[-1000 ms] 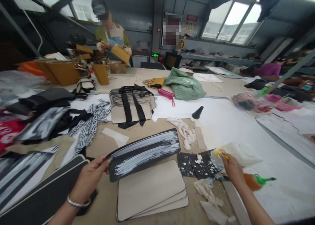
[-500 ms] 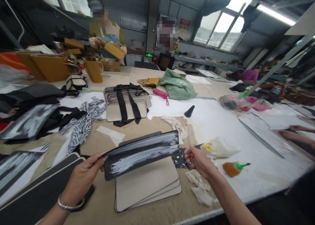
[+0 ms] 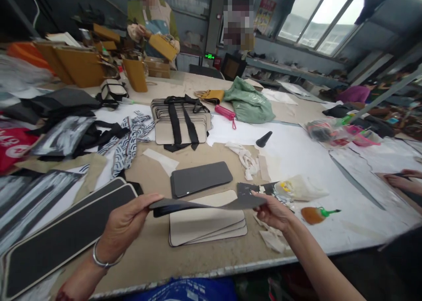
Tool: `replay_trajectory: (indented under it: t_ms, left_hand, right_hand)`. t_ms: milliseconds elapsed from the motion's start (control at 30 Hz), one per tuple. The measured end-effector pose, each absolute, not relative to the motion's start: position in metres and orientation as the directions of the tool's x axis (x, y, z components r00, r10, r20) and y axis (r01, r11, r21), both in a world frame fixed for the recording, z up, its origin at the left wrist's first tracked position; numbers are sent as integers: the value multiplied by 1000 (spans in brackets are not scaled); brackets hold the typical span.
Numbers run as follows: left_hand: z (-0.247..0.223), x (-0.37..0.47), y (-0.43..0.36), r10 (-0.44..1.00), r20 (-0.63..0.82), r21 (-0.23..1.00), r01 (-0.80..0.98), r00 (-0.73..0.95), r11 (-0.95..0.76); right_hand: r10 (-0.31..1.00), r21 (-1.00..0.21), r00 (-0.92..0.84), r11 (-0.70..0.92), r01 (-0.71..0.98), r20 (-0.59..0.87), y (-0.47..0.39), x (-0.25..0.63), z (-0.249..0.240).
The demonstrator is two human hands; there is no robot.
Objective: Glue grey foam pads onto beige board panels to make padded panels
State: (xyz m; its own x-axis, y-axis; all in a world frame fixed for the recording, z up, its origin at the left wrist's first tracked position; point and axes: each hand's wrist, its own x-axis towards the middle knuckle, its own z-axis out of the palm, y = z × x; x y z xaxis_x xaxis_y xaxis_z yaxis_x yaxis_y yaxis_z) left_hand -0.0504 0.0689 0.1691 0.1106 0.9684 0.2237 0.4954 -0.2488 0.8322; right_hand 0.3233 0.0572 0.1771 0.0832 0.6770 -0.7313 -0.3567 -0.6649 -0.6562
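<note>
The right hand (image 3: 273, 211) is now gripping one end of the dark panel (image 3: 198, 203), joining the left hand (image 3: 127, 222), which is pinching the other, so both are supporting it. The panel is hanging above the beige boards (image 3: 207, 226), its white-smeared face no longer showing; dark boards (image 3: 202, 179) are lying just beyond those.

A thin, flexible dark panel (image 3: 198, 204) is spanning the space between the left hand (image 3: 127, 217) and the right hand (image 3: 272, 211), each of which is gripping one end. The panel is lying nearly edge-on to the view and is bending along its length, its middle showing as a narrow grey band. It is hovering above a stack of pale panels (image 3: 204, 225), partly covering them from view.
</note>
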Motion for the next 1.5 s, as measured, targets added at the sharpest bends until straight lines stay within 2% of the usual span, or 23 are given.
replay_trajectory:
  t_ms: [167,267,400,500,600,767,1300,1500]
  left_hand:
    - [149,-50,44,879,376,709,519,294,-477]
    - [122,-47,29,816,449,599,555,364,-577]
    - [80,-40,13,766,491,467,616,416,-634]
    - [56,-32,9,763,473,393,671,440,-630]
    - [41,-24,11,758,473,317,717,448,-622]
    - [32,-14,16,755,484,240,762,443,-602]
    - [21,-12,15,830,375,273,806,412,-524]
    - [14,-14,10,827,347,277,794,443,-541]
  right_hand:
    - [800,-805,88,-588,-77,-593,36,329,151]
    - [852,-835,198,-518,186,-485,25,334,124]
    - [946,-737,280,-307,603,-166,28,339,83]
    - [968,-628,247,-216,748,-39,39,340,61]
    - [977,-561,212,-178,808,-6,50,339,47]
    - [979,-527,203,-158,835,29,57,343,33]
    - [996,-466,90,-67,882,28,69,344,13]
    - [994,-466,96,-66,882,42,68,341,13]
